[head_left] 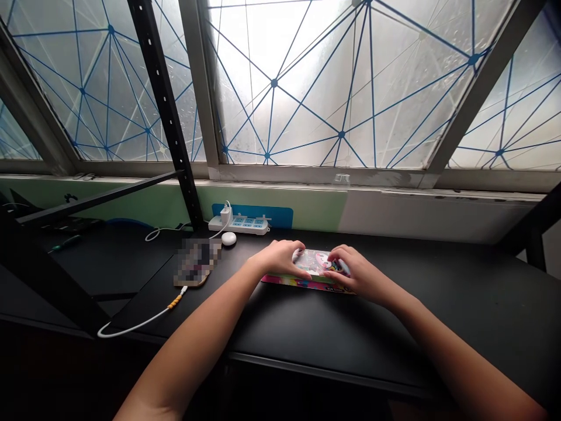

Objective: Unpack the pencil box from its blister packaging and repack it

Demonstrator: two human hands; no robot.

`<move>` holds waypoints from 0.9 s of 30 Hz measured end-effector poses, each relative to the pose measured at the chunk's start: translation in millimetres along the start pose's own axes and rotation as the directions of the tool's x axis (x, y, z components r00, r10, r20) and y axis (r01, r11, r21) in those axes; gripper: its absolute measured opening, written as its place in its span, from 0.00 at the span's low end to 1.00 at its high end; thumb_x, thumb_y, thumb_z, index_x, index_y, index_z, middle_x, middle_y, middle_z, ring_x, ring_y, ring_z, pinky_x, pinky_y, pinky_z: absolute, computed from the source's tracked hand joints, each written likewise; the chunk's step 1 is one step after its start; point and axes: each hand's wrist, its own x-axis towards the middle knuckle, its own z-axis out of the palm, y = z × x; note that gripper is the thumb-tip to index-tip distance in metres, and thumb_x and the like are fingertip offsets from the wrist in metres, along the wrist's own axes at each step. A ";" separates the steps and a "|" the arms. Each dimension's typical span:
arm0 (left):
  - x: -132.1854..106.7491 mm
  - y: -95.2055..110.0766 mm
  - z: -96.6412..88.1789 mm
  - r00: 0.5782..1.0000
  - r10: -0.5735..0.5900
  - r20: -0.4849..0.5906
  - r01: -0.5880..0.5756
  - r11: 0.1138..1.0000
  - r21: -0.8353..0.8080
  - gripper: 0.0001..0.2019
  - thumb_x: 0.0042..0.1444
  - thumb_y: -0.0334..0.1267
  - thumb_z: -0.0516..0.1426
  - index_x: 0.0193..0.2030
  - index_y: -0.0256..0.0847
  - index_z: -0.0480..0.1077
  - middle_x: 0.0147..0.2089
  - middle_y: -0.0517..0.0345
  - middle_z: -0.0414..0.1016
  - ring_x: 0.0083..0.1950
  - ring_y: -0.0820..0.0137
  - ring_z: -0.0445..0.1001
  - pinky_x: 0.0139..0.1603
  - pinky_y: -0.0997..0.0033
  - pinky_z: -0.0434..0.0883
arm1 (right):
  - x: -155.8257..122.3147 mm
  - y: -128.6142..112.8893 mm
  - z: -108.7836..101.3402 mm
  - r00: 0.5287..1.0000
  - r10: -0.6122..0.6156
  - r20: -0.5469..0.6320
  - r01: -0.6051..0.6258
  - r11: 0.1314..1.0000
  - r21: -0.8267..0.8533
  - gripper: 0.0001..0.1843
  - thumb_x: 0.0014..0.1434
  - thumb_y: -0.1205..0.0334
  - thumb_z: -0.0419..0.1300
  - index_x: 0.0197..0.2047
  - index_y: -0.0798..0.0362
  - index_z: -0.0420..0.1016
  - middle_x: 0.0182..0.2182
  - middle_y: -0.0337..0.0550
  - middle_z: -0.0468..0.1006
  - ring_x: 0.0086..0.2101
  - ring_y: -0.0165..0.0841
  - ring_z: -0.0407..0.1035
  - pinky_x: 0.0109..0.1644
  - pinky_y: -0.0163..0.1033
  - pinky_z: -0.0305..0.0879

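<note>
A flat, see-through-looking case (312,261) with a cartoon print lies on the black table in front of me. Under it is a flat pink and multicoloured box (289,281), whose front edge shows. My left hand (283,259) spans the case's left end, thumb at the near side and fingers at the far side. At the opposite end, my right hand (357,272) grips the case with bent fingers, and part of the print is hidden behind them. Whether the case and the box are joined I cannot tell.
A black table (438,292) runs below the window. At its back are a white power strip (245,225) and a small round white case (228,238). A pixelated flat device (197,266) has a white cable (135,328) plugged in. A black metal post (169,117) rises left.
</note>
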 end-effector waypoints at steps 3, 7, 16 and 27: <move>0.6 7.5 0.3 0.996 0.050 -0.079 -0.045 0.997 0.060 0.40 0.46 0.60 0.69 0.63 0.45 0.66 0.60 0.47 0.74 0.61 0.50 0.69 0.64 0.54 0.59 | 9.0 17.8 0.8 0.997 0.025 -0.079 -0.030 0.998 -0.061 0.27 0.61 0.38 0.59 0.53 0.49 0.72 0.56 0.54 0.74 0.55 0.50 0.68 0.59 0.58 0.63; 5.4 12.8 6.2 0.969 0.142 -0.203 -0.103 0.976 0.191 0.42 0.47 0.57 0.71 0.65 0.44 0.63 0.64 0.43 0.70 0.64 0.49 0.66 0.68 0.52 0.54 | 21.5 37.1 -6.9 0.996 0.015 -0.084 -0.024 0.995 -0.096 0.31 0.58 0.35 0.60 0.54 0.48 0.72 0.54 0.52 0.76 0.55 0.52 0.69 0.63 0.60 0.58; -31.4 21.2 -16.8 0.907 0.271 -0.323 -0.092 0.875 0.476 0.34 0.58 0.49 0.67 0.67 0.44 0.59 0.66 0.44 0.68 0.64 0.51 0.66 0.64 0.50 0.59 | 9.3 21.2 -20.6 0.972 -0.193 -0.138 0.144 0.943 -0.300 0.30 0.53 0.44 0.70 0.55 0.45 0.72 0.46 0.49 0.77 0.44 0.49 0.72 0.48 0.51 0.69; -43.0 -5.5 3.0 0.971 0.182 -0.156 -0.132 0.949 0.286 0.19 0.60 0.58 0.62 0.46 0.44 0.74 0.46 0.53 0.80 0.47 0.59 0.77 0.51 0.58 0.70 | -21.4 12.3 18.9 0.933 -0.336 -0.128 0.287 0.910 -0.298 0.17 0.67 0.62 0.56 0.57 0.43 0.74 0.49 0.48 0.82 0.45 0.47 0.78 0.47 0.52 0.74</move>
